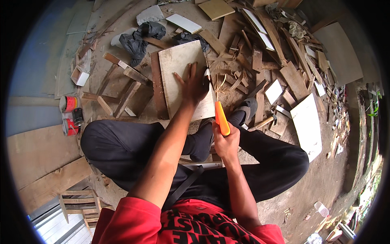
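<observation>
My left hand (195, 85) lies flat with spread fingers on a pale wooden board (174, 67), pressing near its right edge. Under the board's left side shows a darker brown plank (157, 87). My right hand (226, 142) is closed round the orange handle of a handsaw (221, 118), held upright at the board's lower right corner. The saw's blade is seen nearly edge-on and hardly shows. My feet (245, 110) are close to the board, one on either side of the handle's line. A hammer (262, 123) with a wooden handle lies right of my right hand.
Scrap wood (260, 61) is heaped at the far right, with a white panel (306, 126) nearer. Black plastic bags (140, 42) and a rough wooden frame (126, 95) lie at the far left. Red cans (70, 127) stand left of my knee, and a slatted wooden piece (81, 203) behind.
</observation>
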Demonstrator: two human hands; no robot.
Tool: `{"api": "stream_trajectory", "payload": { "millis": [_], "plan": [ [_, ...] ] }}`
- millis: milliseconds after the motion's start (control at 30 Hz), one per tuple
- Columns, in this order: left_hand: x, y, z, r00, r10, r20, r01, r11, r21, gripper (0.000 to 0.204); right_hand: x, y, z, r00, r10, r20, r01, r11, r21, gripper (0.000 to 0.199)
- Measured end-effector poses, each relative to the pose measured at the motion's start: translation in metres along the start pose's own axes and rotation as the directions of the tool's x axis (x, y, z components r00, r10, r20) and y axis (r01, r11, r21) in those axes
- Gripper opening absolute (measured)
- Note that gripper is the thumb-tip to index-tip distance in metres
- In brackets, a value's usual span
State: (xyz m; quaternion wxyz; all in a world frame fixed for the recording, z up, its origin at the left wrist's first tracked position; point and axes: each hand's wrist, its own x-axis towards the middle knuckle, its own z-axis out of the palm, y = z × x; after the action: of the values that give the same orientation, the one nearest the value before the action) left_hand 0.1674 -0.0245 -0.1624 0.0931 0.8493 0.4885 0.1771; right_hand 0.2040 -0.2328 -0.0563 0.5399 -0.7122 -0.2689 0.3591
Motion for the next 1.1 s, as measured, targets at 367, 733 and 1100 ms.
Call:
{"api": "stream_trajectory", "payload": {
  "millis": [367,733,1100],
  "plan": [
    [0.000,-0.004,0.006,0.998,0.026,-0.049,-0.027,0.999,-0.026,0.038,0.022,-0.046,0.005,0.986,0.168,0.016,-0.160,0.961,-0.227,0.029],
    [0.004,-0.005,0.009,1.000,0.026,-0.007,-0.026,1.000,0.013,0.042,0.059,-0.015,0.002,0.987,0.152,0.050,-0.145,0.982,-0.118,0.026],
    [0.002,-0.010,0.006,0.997,0.067,0.025,-0.068,0.996,0.053,0.043,0.057,-0.016,0.013,0.992,0.118,0.051,-0.110,0.985,-0.132,0.026]
  ]
}}
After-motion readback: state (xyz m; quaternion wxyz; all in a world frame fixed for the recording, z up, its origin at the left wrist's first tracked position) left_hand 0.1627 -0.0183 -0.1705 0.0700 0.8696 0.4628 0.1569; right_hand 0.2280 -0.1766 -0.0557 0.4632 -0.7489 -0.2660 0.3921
